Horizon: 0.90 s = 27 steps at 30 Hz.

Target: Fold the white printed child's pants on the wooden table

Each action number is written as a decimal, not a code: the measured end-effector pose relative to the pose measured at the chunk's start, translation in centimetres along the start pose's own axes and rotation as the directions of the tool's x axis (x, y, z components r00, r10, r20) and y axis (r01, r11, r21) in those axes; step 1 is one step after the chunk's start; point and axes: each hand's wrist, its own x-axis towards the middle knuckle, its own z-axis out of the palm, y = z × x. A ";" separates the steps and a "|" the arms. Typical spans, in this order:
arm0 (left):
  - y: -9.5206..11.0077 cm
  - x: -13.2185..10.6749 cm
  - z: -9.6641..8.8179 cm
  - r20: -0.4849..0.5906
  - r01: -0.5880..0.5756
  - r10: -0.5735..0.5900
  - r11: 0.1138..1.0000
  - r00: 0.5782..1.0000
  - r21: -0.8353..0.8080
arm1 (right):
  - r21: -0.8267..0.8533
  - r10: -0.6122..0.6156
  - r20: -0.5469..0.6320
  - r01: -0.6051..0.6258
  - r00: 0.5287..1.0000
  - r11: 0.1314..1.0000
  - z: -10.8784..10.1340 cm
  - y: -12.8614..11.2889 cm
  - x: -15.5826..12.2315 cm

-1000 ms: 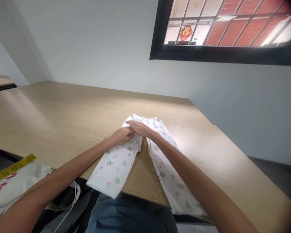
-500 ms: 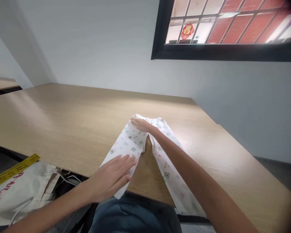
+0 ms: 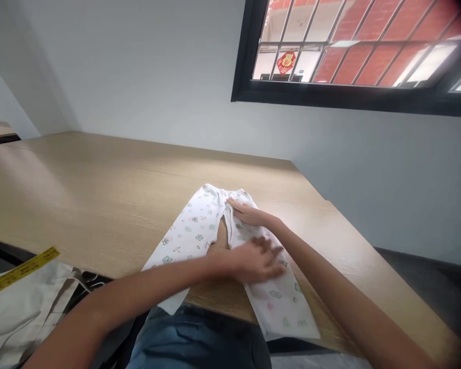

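A pair of small white trousers (image 3: 188,233) with a print of little animals lies spread on the wooden table (image 3: 111,205). Its gathered waistband points away from me, and both leg ends reach over the near edge. My right hand (image 3: 248,212) rests flat on the upper part of the right trouser leg, just below the waistband, fingers stretched out. Over the middle of that same leg is my left hand (image 3: 255,260), blurred by motion, its fingers apart and nothing held. Whether the left palm touches the cloth, I cannot tell.
At the lower left, a pale cloth bag (image 3: 30,297) with a yellow ruler-like strip (image 3: 21,271) across it sits beside the table edge. A grey wall (image 3: 157,77) rises behind the table. A dark-framed window (image 3: 240,89) is set in it at the upper right.
My left hand has swung right, from the left trouser leg to over the right one. My right hand has shifted from the upper left side to the upper right leg. The view has turned slightly.
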 end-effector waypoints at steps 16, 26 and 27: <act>9.3 1.0 7.7 -0.383 0.008 0.069 0.981 0.921 0.195 | 0.264 0.382 -0.598 -0.277 0.705 0.924 1.3 2.0 0.4; 8.0 -2.9 3.8 -0.515 0.081 -0.111 0.993 0.850 -0.081 | 0.564 0.421 -0.293 -0.201 0.858 0.801 -3.0 -0.2 -0.8; 7.7 -4.3 2.6 -0.547 0.128 -0.199 0.978 0.813 -0.165 | 0.590 0.393 -0.279 -0.167 0.876 0.790 -3.4 -0.8 -0.6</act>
